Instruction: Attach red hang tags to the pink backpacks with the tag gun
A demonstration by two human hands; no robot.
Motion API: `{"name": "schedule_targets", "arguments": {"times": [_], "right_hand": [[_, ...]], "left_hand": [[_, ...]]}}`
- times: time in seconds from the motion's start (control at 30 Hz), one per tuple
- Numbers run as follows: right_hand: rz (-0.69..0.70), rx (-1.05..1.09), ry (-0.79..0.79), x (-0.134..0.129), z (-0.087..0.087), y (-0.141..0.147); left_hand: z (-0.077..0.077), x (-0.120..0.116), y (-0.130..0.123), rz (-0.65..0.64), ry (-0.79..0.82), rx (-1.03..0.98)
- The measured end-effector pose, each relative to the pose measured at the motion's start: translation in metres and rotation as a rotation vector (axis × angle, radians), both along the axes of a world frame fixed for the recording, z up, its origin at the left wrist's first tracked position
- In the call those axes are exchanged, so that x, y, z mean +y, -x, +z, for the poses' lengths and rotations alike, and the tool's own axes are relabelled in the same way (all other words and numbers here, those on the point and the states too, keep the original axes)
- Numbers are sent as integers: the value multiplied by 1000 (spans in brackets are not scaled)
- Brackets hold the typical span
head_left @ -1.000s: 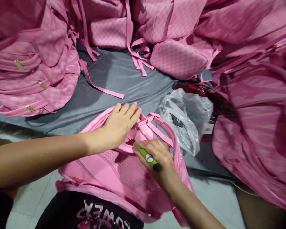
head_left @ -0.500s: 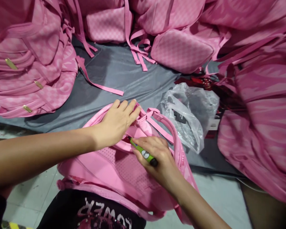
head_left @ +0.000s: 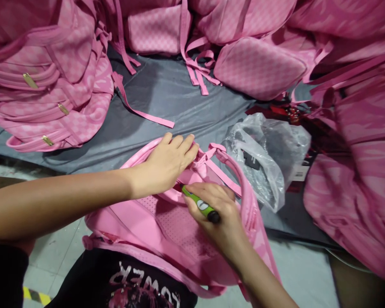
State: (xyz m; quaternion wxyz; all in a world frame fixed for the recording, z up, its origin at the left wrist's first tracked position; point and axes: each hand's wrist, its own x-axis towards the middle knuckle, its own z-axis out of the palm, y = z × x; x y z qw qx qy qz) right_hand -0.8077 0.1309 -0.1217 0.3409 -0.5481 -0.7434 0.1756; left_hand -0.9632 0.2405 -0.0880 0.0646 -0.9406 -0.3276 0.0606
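A pink backpack [head_left: 175, 226] leans at the table's edge against my front, its perforated back panel and straps towards me. My left hand [head_left: 165, 164] lies over its top edge, fingers stretched across a strap and holding it; the thumb is hidden. In my right hand [head_left: 216, 205] is a slim green tool with a black end [head_left: 201, 205], like a marker; its exact kind I cannot make out. Its far end points into the fold of pink fabric beneath my left hand. My right fingers are wrapped round it.
A clear plastic bag [head_left: 269, 158] lies right of the backpack on the grey cloth-covered table [head_left: 147, 98]. More pink backpacks stand at the left [head_left: 73, 85], the back [head_left: 259, 66] and the right [head_left: 356, 179]. A loose pink strap [head_left: 144, 112] trails across the cloth.
The whole view has shifted, so things appear slightly further right. Both hands keep nearly the same place on the backpack, and the green tool has barely moved.
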Motion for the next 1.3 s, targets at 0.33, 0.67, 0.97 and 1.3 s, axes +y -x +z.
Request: {"name": "schedule_targets", "arguments": {"times": [0.33,0.67,0.97,1.3], "right_hand": [[-48,42,3,-3,4,11],[-214,98,38,-9,0,19],[-215,145,29,-8,-3,22],[-121,67,3,-16,-2,17]], "left_hand": [[-3,1,-1,24,16,-13],[-1,0,-2,32,37,-1],[-4,0,-2,18,18,-9],[29,12,22,104,209,124]]}}
